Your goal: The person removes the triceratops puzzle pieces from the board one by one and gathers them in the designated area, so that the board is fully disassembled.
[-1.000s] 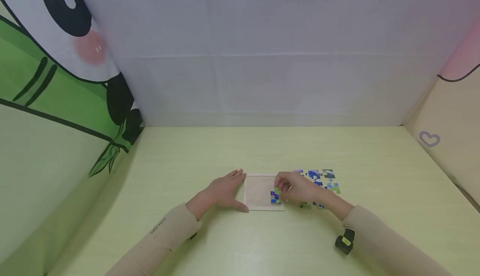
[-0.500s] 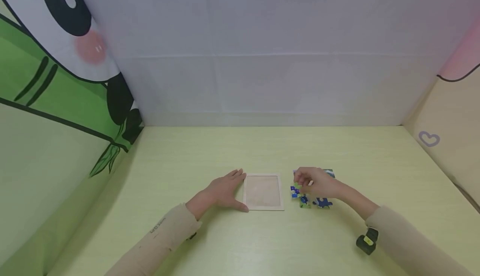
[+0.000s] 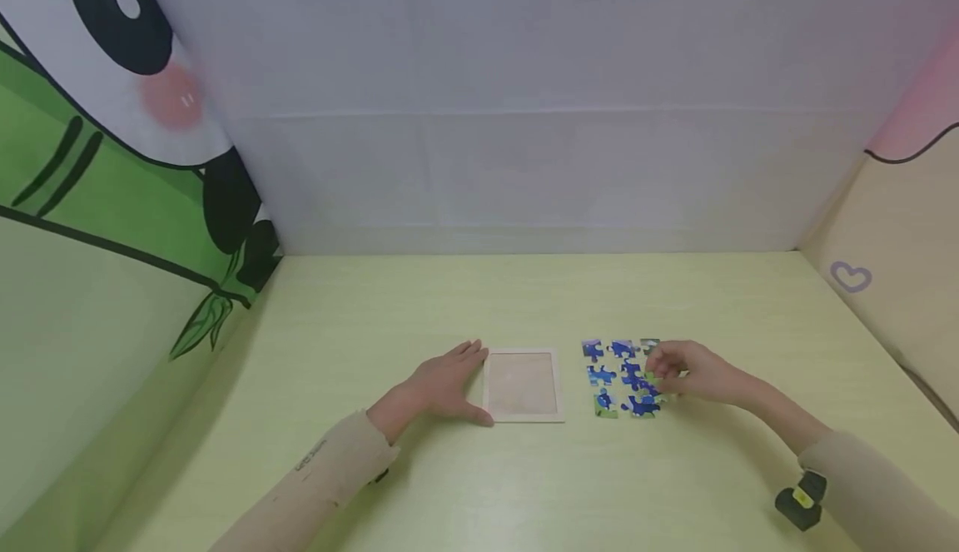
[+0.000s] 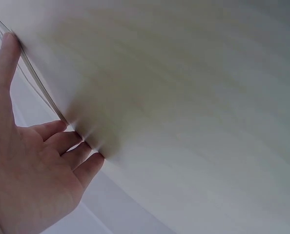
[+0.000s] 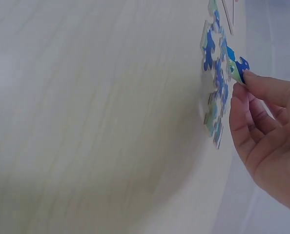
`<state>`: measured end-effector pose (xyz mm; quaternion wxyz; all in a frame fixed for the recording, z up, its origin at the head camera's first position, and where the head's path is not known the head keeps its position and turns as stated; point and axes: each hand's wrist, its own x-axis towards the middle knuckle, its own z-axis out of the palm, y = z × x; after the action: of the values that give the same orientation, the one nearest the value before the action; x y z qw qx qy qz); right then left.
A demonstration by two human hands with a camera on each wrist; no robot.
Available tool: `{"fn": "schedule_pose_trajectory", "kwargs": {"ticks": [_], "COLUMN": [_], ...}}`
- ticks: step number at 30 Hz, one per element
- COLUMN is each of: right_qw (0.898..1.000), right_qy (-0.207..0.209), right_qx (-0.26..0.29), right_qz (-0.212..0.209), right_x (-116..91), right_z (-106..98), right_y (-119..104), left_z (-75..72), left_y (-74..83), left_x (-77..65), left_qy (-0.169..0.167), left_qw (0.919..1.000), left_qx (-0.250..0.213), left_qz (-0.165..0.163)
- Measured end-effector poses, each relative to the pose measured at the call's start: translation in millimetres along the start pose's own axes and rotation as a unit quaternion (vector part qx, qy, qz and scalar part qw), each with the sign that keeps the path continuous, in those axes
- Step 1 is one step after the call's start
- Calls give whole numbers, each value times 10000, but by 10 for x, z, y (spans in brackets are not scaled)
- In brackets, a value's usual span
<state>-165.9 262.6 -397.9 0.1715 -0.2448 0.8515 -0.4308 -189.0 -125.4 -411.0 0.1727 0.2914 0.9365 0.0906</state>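
My right hand (image 3: 693, 371) is over the right side of a group of puzzle pieces. Between thumb and index finger it pinches a green and blue puzzle piece (image 5: 238, 70), tilted and raised over the others in the right wrist view. Several loose pieces (image 3: 642, 405), mostly blue, lie spread in rough rows on the table. My left hand (image 3: 452, 387) rests against the left side of a square wooden puzzle tray (image 3: 558, 385), thumb at the near corner and fingers at the far one. The tray holds no pieces. In the left wrist view those fingertips (image 4: 97, 158) touch the tabletop.
The pale wood-grain table (image 3: 419, 302) runs back to a plain grey-white cloth wall (image 3: 524, 169). Printed cloth panels stand on the left (image 3: 112, 186) and right (image 3: 899, 269). A small black camera (image 3: 801, 499) is strapped at my right wrist.
My right hand has moved right, from over the tray to the far side of the loose pieces, carrying the puzzle piece with it. The left hand stays against the tray.
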Motion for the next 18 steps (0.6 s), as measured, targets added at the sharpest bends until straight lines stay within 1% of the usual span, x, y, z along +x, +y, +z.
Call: {"fn": "schedule_pose_trajectory", "kwargs": {"ticks": [6, 10, 13, 18], "right_qw": [9999, 9991, 9985, 9980], "right_qy": [15, 55, 88, 175], "right_qx": [128, 157, 107, -166], "right_qz": [115, 393, 526, 578], "right_x": [-156, -200, -218, -232], "right_z": [-41, -38, -28, -14], "right_y": [121, 160, 188, 219], "left_z": [-9, 1, 14, 18], "left_y": [-1, -10, -18, -15], "left_x": [-6, -2, 2, 4], "left_qy": [12, 26, 51, 68], "left_qw": [10000, 10000, 10000, 9999], "left_qx": [-34, -1, 17, -36], "left_qz": [-10, 2, 41, 87]}}
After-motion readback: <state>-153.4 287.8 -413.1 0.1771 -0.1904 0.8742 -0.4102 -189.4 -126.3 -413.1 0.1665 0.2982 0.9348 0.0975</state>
